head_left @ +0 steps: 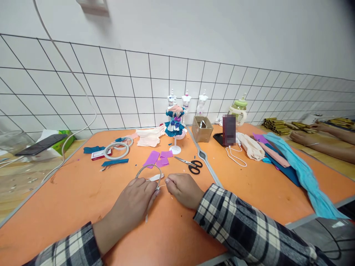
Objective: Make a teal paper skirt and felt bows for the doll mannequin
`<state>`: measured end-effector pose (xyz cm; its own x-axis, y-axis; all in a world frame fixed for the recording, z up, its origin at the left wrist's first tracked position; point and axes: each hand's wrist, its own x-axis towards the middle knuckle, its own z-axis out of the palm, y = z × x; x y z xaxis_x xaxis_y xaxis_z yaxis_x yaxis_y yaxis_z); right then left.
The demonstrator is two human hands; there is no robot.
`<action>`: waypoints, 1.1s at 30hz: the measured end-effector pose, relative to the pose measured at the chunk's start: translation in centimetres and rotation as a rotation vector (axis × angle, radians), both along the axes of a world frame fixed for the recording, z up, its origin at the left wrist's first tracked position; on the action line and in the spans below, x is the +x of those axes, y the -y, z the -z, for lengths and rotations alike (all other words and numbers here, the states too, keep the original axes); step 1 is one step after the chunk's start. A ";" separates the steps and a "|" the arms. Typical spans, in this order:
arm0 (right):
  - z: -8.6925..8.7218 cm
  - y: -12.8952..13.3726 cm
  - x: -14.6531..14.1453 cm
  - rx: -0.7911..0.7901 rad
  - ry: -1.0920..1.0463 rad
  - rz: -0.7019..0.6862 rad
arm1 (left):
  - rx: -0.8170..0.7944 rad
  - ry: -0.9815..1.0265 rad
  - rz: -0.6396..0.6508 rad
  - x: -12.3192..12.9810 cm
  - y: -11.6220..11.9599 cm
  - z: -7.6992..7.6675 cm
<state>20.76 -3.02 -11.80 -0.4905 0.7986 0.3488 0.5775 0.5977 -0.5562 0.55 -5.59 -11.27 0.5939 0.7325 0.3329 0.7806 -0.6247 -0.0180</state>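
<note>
My left hand (135,199) is closed on a thin greyish loop (152,166), its arc rising above the fingers and a pale end hanging below. My right hand (183,190), fingers curled shut, is just to the right; a fine white strand (163,185) runs between the two hands. Whether it is thread or thin tape I cannot make out. Behind the loop a small white piece (156,177) lies on the orange table. Purple crepe-like pieces (151,159) and black-handled scissors (194,165) rest farther back. A mini dress form (175,123) wears a teal ruffled dress.
Rolls of tape (116,150), a small red-and-white box (100,154) and teal strips (115,162) lie left. A cardboard box (202,129), phone (229,130) and bottle (239,111) stand at the back. Coloured cloths (301,166) drape right, near another person's arms (321,142).
</note>
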 end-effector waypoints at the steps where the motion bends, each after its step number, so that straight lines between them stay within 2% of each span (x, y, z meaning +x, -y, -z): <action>1: 0.0 -0.1 0.0 -0.047 -0.028 -0.014 | -0.010 0.018 -0.001 0.0 0.0 0.0; 3: 0.1 -0.2 0.1 -0.139 -0.064 -0.037 | -0.046 0.053 -0.003 -0.1 0.1 0.1; 5: 0.0 -0.3 0.3 -0.157 -0.092 -0.063 | -0.111 0.090 -0.008 -0.2 0.1 0.2; 10: -0.4 -0.1 1.0 0.091 -0.172 -0.089 | -0.324 0.280 0.013 -0.5 -0.1 0.3; 14: -0.3 -0.1 1.0 0.315 -0.054 -0.225 | -0.380 0.374 0.056 -0.5 -0.1 0.0; 19: -0.2 -0.3 1.0 0.406 0.022 -0.240 | -0.420 0.342 0.102 -0.3 -0.1 0.1; 26: 0.0 -0.2 0.8 0.381 0.045 -0.123 | -0.403 0.302 0.032 -0.6 -0.4 0.0; 33: -0.2 0.4 0.4 0.261 0.126 0.006 | -0.387 0.250 0.091 -0.4 -0.1 0.6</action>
<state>21.14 -3.38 -11.61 -0.5387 0.6927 0.4796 0.6361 0.7077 -0.3076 0.12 -5.48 -11.82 0.5980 0.7794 0.1869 0.6728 -0.6149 0.4114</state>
